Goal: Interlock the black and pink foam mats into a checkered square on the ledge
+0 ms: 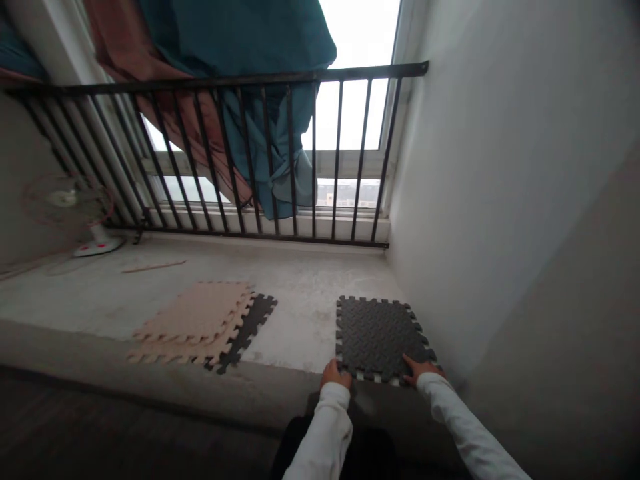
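Note:
A dark grey foam floor tile (pixel 377 337) with a ribbed top and jigsaw edges lies on the pale ledge, close to the right wall. My left hand (pixel 336 375) grips its near left corner, fingers closed at the edge. At the near right corner, my right hand (pixel 423 368) has its thumb on top of the tile; its other fingers are partly hidden at the edge. Off to the left, beige foam tiles (pixel 197 310) are stacked unevenly, with another dark grey foam tile (pixel 253 327) sticking out beneath them.
Black metal railing (pixel 265 79) runs along the window, with teal and pink curtains (pixel 235 40) draped over it. A pink-and-white fan (pixel 97 243) stands at far left. A thin stick (pixel 154 267) lies on the ledge (pixel 295 307). The white wall (pixel 480 167) bounds the right side.

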`<state>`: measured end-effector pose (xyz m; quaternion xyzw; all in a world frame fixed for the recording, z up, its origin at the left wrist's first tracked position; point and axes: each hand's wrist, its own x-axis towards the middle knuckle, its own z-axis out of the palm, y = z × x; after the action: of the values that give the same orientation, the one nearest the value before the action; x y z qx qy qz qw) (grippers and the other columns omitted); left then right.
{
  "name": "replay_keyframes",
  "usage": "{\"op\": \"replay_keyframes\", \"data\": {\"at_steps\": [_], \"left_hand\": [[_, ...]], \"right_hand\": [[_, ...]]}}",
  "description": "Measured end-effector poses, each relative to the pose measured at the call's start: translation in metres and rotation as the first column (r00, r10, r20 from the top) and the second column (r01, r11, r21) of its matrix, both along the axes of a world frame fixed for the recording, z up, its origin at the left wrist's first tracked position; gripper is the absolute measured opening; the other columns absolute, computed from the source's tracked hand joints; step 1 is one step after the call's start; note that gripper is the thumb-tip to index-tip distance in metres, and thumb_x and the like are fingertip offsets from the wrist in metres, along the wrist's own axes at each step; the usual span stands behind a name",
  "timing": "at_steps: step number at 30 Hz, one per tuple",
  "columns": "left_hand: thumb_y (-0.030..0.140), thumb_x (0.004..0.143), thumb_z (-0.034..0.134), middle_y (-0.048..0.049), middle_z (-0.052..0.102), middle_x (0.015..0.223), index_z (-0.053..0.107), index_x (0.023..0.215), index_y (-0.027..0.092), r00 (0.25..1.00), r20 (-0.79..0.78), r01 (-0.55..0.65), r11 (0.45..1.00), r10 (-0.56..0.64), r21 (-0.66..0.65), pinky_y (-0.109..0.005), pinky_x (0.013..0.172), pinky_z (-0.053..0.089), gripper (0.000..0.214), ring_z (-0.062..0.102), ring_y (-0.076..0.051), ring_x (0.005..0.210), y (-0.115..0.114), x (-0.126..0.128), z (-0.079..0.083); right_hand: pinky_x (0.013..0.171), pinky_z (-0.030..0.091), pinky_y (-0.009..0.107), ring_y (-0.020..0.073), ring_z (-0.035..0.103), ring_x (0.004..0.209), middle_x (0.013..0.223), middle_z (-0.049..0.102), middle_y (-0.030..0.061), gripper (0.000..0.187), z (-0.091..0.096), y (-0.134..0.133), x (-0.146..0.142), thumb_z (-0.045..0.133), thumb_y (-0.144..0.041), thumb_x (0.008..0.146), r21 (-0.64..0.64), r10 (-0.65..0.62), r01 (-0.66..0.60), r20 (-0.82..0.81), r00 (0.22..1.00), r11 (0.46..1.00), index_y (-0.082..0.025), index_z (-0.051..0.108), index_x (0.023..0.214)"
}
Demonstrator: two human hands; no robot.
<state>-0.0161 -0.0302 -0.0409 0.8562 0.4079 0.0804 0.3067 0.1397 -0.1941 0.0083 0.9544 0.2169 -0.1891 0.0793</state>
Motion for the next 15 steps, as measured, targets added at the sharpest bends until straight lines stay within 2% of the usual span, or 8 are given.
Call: {"op": "replay_keyframes", "data": {"at_steps": [2,4,7,9,12,15], "left_hand": [[0.017,0.069,0.050,-0.0069,0.056,0.113,0.051,0.110,0.015,0.998,-0.055,-0.010,0.997,0.014,0.082,-0.019,0.091,0.034,0.041,0.049,-0.013,0.107,0.031,-0.012,0.008],[0.016,0.070,0.049,-0.0067,0.050,0.123,0.047,0.115,0.015,0.983,-0.176,-0.011,0.975,0.051,0.220,-0.022,0.096,0.031,0.045,0.043,-0.015,0.113,0.072,-0.034,0.020],[0.009,0.071,0.045,-0.0112,0.043,0.129,0.047,0.115,0.013,0.945,-0.263,-0.100,0.937,0.195,0.335,-0.040,0.103,0.022,0.044,0.036,-0.024,0.119,0.140,-0.081,0.039],[0.006,0.074,0.039,-0.0144,0.038,0.132,0.047,0.115,0.011,0.913,-0.283,-0.167,0.901,0.295,0.401,-0.044,0.103,0.019,0.042,0.032,-0.028,0.122,0.180,-0.115,0.049],[0.007,0.079,0.026,-0.0148,0.034,0.135,0.047,0.116,0.010,0.875,-0.329,-0.175,0.867,0.354,0.466,-0.041,0.100,0.027,0.042,0.027,-0.027,0.124,0.225,-0.158,0.055],[0.009,0.079,0.033,-0.0101,0.050,0.122,0.051,0.111,0.015,0.861,-0.403,-0.103,0.883,0.310,0.459,-0.035,0.089,0.038,0.038,0.044,-0.023,0.112,0.253,-0.180,0.055]], "right_hand": [[0.084,0.038,0.039,0.0261,0.052,0.104,0.115,0.056,0.0125,0.058,-0.003,0.003,0.006,0.052,-0.030,0.072,-0.006,0.039,-0.039,-0.035,0.999,0.999,-0.032,0.035,0.127],[0.085,0.038,0.040,0.0262,0.051,0.106,0.115,0.057,0.0113,0.060,-0.008,0.005,0.013,0.053,-0.029,0.070,-0.005,0.055,-0.055,-0.062,0.997,0.998,-0.033,0.034,0.127],[0.088,0.036,0.041,0.0267,0.050,0.106,0.114,0.058,0.0109,0.062,-0.019,0.004,0.022,0.053,-0.029,0.068,0.007,0.079,-0.078,-0.089,0.993,0.997,-0.031,0.035,0.127],[0.090,0.035,0.041,0.0272,0.051,0.106,0.114,0.058,0.0103,0.063,-0.027,0.002,0.028,0.052,-0.031,0.067,0.019,0.116,-0.115,-0.094,0.989,0.993,-0.029,0.035,0.128],[0.089,0.037,0.042,0.0280,0.053,0.103,0.112,0.060,0.0076,0.066,-0.043,-0.001,0.040,0.050,-0.034,0.064,0.030,0.186,-0.184,-0.092,0.978,0.982,-0.029,0.034,0.128],[0.087,0.041,0.041,0.0279,0.056,0.097,0.103,0.064,0.0060,0.064,-0.061,-0.002,0.051,0.052,-0.033,0.060,0.075,0.221,-0.216,-0.061,0.973,0.973,-0.029,0.042,0.124]]}}
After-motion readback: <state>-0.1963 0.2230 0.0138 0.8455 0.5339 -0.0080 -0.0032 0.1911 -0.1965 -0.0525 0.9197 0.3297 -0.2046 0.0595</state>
